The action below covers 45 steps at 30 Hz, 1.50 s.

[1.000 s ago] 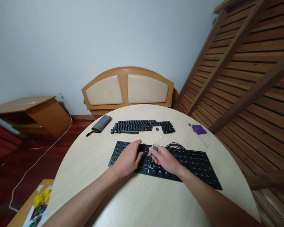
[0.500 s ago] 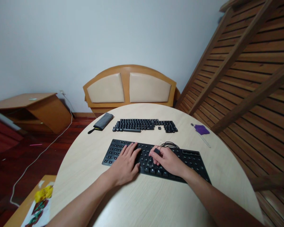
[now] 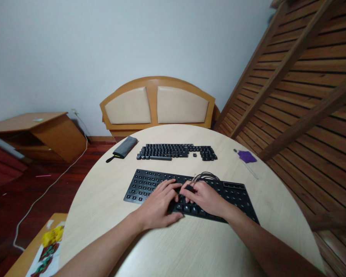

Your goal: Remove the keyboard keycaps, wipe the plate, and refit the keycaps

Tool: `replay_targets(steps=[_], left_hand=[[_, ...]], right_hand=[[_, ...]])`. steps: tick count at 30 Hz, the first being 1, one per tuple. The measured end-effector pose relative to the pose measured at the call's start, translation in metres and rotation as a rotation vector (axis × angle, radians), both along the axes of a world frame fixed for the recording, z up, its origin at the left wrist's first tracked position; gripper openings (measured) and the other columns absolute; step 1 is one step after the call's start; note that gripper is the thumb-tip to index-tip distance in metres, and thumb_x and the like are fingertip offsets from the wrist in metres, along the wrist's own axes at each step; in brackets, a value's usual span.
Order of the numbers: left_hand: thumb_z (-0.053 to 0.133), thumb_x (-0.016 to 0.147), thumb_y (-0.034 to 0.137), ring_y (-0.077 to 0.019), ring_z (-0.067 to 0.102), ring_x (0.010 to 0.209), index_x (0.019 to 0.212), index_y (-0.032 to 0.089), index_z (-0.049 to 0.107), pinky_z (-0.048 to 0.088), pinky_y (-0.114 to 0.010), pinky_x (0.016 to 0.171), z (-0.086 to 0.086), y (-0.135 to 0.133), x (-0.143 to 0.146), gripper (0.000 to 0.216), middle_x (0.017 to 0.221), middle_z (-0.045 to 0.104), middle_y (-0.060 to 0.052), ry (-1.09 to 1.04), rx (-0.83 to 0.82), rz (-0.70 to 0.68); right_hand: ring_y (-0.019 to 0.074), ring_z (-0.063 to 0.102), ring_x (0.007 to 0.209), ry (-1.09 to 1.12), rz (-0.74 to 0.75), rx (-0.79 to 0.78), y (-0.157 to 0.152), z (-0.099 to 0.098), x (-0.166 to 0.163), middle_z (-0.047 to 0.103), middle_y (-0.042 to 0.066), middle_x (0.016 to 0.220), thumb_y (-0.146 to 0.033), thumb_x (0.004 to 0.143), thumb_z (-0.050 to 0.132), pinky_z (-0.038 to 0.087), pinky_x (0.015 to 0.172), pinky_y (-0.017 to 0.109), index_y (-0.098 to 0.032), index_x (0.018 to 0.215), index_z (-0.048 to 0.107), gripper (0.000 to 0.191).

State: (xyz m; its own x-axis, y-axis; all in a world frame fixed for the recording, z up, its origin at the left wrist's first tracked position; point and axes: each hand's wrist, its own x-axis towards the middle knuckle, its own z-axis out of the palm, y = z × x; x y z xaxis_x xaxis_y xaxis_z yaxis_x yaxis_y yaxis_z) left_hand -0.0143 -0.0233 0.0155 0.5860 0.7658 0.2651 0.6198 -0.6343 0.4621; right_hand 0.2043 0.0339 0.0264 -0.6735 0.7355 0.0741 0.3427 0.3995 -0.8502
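The black keyboard base (image 3: 150,185) lies in front of me, most of its key sockets bare. A few keycaps (image 3: 187,208) remain along its near edge. My left hand (image 3: 161,204) rests on the base, fingers stretched and thumb apart at the front edge, its fingertips close to my right hand. My right hand (image 3: 203,196) is closed around a keycap puller (image 3: 189,188) with a dark handle and thin wires sticking up; its fingertips hide what lies beneath. Beyond the base, removed keycaps (image 3: 165,150) stand in keyboard order, with one single keycap (image 3: 194,155) apart.
A coiled cable (image 3: 209,175) sits behind the base. On the round table (image 3: 161,250) are a grey pouch (image 3: 125,147) at left, and a purple cloth (image 3: 247,156) with a thin clear stick (image 3: 250,170) at right. A wooden slatted frame (image 3: 300,96) leans at right.
My left hand has slid right, toward my right hand. The puller has turned in my right hand: its wires, which pointed down at the keys, now point up.
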Motion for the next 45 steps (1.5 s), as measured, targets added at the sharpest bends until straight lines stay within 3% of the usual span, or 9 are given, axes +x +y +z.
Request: replay_targets(steps=[5,11,18,26,31,34,38,42,45], left_hand=[[0.070,0.087,0.038,-0.0330,0.039,0.142,0.096,0.023,0.054,0.038,-0.058,0.115,0.001,0.001,0.002,0.023,0.140,0.057,-0.011,-0.026,-0.024,-0.011],[0.067,0.088,0.034,-0.0312,0.042,0.140,0.095,0.023,0.058,0.040,-0.054,0.116,0.001,0.003,-0.002,0.017,0.136,0.060,-0.011,-0.028,-0.015,-0.013],[0.067,0.090,0.036,-0.0318,0.039,0.143,0.096,0.021,0.062,0.033,-0.055,0.120,0.005,0.004,-0.007,0.016,0.133,0.061,-0.011,0.044,-0.015,-0.033],[0.060,0.096,0.034,-0.0312,0.032,0.147,0.100,0.022,0.058,0.025,-0.058,0.122,0.005,0.005,-0.010,0.013,0.138,0.056,-0.012,0.010,-0.059,-0.079],[0.058,0.098,0.032,-0.0290,0.034,0.146,0.106,0.023,0.053,0.024,-0.058,0.122,0.005,0.008,-0.016,0.013,0.137,0.058,-0.009,-0.137,-0.167,-0.107],[0.061,0.097,0.031,-0.0283,0.042,0.141,0.105,0.023,0.053,0.026,-0.057,0.120,0.004,0.010,-0.016,0.013,0.127,0.064,-0.008,-0.217,-0.187,-0.101],[0.064,0.095,0.029,-0.0258,0.058,0.121,0.101,0.022,0.055,0.044,-0.048,0.107,0.001,0.010,-0.014,0.013,0.108,0.068,-0.007,-0.305,-0.152,-0.046],[0.064,0.094,0.027,-0.0219,0.062,0.102,0.102,0.022,0.057,0.050,-0.040,0.092,0.005,0.012,-0.015,0.012,0.106,0.067,-0.007,-0.277,-0.104,0.064],[0.063,0.095,0.027,-0.0212,0.062,0.100,0.105,0.022,0.061,0.050,-0.038,0.091,0.014,0.019,-0.016,0.012,0.104,0.068,-0.006,-0.220,-0.018,0.112]], right_hand=[[0.0171,0.064,0.069,-0.046,0.035,0.094,-0.003,0.005,0.000,0.069,0.000,0.072,-0.042,0.100,0.050,0.044,0.069,0.027,-0.023,0.082,0.071,0.034],[0.0162,0.063,0.069,-0.072,0.035,0.092,-0.008,0.004,-0.003,0.068,0.002,0.073,-0.040,0.105,0.037,0.044,0.070,0.027,-0.021,0.078,0.065,0.043],[0.0152,0.063,0.063,0.011,-0.054,-0.014,-0.008,-0.006,-0.009,0.066,-0.001,0.066,-0.041,0.104,0.039,0.046,0.064,0.026,-0.019,0.093,0.061,0.032],[0.0139,0.060,0.060,0.089,-0.050,-0.108,-0.005,-0.012,-0.010,0.065,0.000,0.066,-0.049,0.102,0.040,0.046,0.060,0.025,-0.018,0.091,0.059,0.038],[0.0139,0.059,0.056,0.279,-0.065,-0.262,0.003,-0.015,-0.009,0.063,-0.001,0.063,-0.066,0.095,0.044,0.047,0.058,0.027,-0.019,0.090,0.055,0.049],[0.0136,0.058,0.055,0.318,-0.056,-0.324,0.007,-0.015,-0.007,0.063,-0.001,0.062,-0.071,0.090,0.049,0.047,0.057,0.027,-0.019,0.089,0.054,0.053],[0.0128,0.057,0.053,0.345,-0.070,-0.338,0.008,-0.016,-0.005,0.062,-0.002,0.060,-0.072,0.089,0.050,0.045,0.055,0.026,-0.019,0.088,0.055,0.054],[0.0123,0.055,0.052,0.363,-0.077,-0.354,0.009,-0.018,-0.004,0.061,-0.003,0.059,-0.072,0.089,0.050,0.044,0.054,0.026,-0.019,0.088,0.055,0.054],[0.0120,0.054,0.051,0.360,-0.074,-0.355,0.009,-0.017,-0.005,0.061,-0.002,0.059,-0.071,0.090,0.050,0.044,0.054,0.026,-0.018,0.088,0.056,0.054]])
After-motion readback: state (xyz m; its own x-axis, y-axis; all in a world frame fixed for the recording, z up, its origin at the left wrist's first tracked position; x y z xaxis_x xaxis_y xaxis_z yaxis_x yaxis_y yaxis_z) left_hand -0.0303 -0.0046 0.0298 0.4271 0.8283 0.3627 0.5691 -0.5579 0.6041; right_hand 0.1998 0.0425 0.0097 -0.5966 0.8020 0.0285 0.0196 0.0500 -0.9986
